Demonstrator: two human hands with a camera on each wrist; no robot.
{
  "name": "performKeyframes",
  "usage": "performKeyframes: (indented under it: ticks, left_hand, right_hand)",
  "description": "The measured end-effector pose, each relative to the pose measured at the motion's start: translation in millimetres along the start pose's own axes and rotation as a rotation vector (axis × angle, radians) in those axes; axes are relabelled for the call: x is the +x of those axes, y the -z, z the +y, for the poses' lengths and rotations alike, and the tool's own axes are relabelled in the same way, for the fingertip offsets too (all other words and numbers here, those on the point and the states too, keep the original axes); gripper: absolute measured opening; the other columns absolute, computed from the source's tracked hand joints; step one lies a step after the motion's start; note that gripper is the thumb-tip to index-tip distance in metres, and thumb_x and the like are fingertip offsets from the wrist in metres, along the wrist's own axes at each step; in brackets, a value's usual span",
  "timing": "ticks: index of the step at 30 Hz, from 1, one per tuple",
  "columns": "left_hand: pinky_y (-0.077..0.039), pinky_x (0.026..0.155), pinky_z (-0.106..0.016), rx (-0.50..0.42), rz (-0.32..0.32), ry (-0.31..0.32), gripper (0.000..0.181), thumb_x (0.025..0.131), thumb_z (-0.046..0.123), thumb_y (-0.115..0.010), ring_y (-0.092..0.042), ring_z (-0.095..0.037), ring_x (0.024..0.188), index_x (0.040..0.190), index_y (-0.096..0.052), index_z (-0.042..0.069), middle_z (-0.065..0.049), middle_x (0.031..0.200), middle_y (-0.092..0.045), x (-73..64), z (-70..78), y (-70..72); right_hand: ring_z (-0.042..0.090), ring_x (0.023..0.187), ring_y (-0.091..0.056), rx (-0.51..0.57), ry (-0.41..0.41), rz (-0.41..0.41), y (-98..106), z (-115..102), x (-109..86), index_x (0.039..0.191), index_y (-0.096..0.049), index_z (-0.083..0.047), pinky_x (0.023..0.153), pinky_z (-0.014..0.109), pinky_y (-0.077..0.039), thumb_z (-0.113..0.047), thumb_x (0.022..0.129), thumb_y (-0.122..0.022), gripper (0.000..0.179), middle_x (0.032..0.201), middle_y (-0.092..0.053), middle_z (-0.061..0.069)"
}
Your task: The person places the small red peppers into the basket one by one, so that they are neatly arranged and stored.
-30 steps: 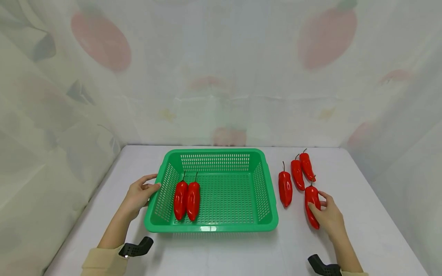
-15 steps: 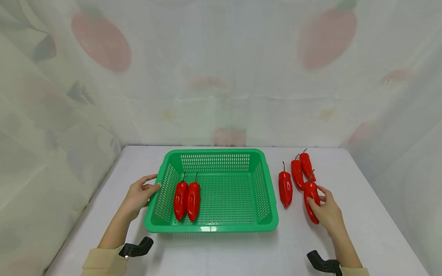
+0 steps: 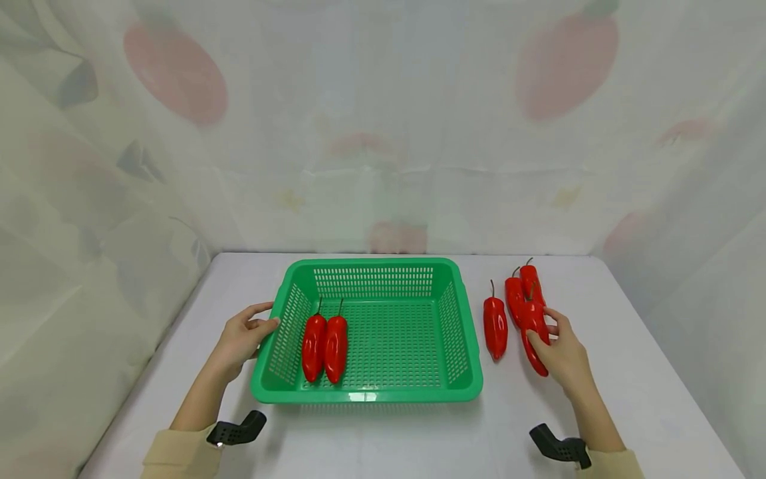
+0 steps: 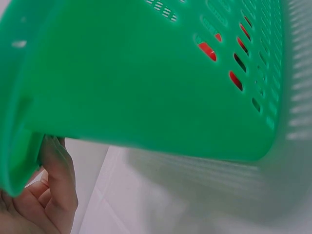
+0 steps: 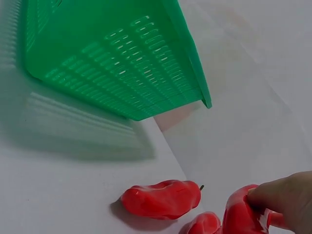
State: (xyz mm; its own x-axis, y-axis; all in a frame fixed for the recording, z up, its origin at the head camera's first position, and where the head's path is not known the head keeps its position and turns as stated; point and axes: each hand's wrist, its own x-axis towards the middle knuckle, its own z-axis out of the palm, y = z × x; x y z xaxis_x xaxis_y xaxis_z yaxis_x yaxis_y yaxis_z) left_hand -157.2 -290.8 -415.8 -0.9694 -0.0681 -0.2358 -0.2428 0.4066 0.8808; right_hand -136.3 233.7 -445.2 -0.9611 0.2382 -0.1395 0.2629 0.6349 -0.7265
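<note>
Pinching a red pepper (image 3: 534, 320) between thumb and fingers, the right hand (image 3: 562, 352) has it at the near ends of two more peppers (image 3: 514, 301) — raised or resting, I cannot tell. The step seems to be picking up or setting down; either calls for a steady pinch, clear of those neighbours. Just left lies a lone pepper (image 3: 495, 328); beyond, the left hand (image 3: 238, 340) grips the rim of the green basket (image 3: 413, 395), which holds a pair of peppers (image 3: 336, 349).

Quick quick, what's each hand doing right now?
Left hand: closed, holding the green basket by its left rim.
Right hand: closed, holding a red pepper between thumb and fingers.
</note>
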Motion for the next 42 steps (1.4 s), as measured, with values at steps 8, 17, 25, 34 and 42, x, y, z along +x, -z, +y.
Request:
performKeyframes:
  ticks: [8,17,25,34,42]
  left_hand:
    - [-0.056,0.064,-0.036,-0.006,0.0,0.002,0.058,0.092,0.03,-0.056,-0.066,-0.017,0.073,0.141,-0.032,0.009,-0.016,0.1,-0.062,-0.1,0.1,-0.1]
    - [-0.056,0.065,-0.036,-0.002,0.011,0.004,0.057,0.092,0.03,-0.056,-0.066,-0.018,0.073,0.14,-0.033,0.01,-0.017,0.101,-0.061,-0.5,0.5,-0.8]
    - [-0.056,0.065,-0.036,0.003,0.011,-0.001,0.057,0.092,0.03,-0.056,-0.066,-0.018,0.074,0.14,-0.033,0.01,-0.018,0.103,-0.061,-1.8,1.7,-1.2]
    - [-0.056,0.064,-0.037,-0.001,0.014,-0.015,0.056,0.092,0.029,-0.057,-0.066,-0.018,0.073,0.139,-0.034,0.009,-0.017,0.098,-0.061,-2.4,2.0,-1.5]
    - [-0.056,0.064,-0.037,0.001,0.018,-0.011,0.056,0.092,0.029,-0.057,-0.066,-0.018,0.073,0.139,-0.034,0.009,-0.018,0.1,-0.06,-2.6,1.8,-1.4]
  right_hand:
    - [0.043,0.105,-0.048,-0.005,0.049,0.018,4.6,-14.3,2.8,0.143,-0.02,-0.001,0.07,0.046,-0.055,-0.028,0.087,-0.061,0.074,0.124,-0.041,0.03]
    - [0.041,0.103,-0.05,0.005,0.106,0.02,5.9,-29.9,4.8,0.144,-0.021,-0.004,0.07,0.045,-0.055,-0.029,0.088,-0.06,0.073,0.123,-0.044,0.028]
    - [0.044,0.103,-0.053,0.022,0.213,0.05,5.0,-40.9,8.7,0.142,-0.025,-0.003,0.071,0.05,-0.053,-0.023,0.088,-0.061,0.068,0.12,-0.047,0.029]
    - [0.041,0.099,-0.053,0.007,0.262,0.023,6.4,-61.6,7.7,0.142,-0.024,-0.004,0.07,0.047,-0.055,-0.02,0.087,-0.062,0.068,0.12,-0.047,0.028]
    - [0.037,0.095,-0.054,0.018,0.31,-0.005,1.4,-78.1,8.4,0.142,-0.026,-0.008,0.065,0.042,-0.056,-0.019,0.087,-0.062,0.067,0.121,-0.047,0.025]
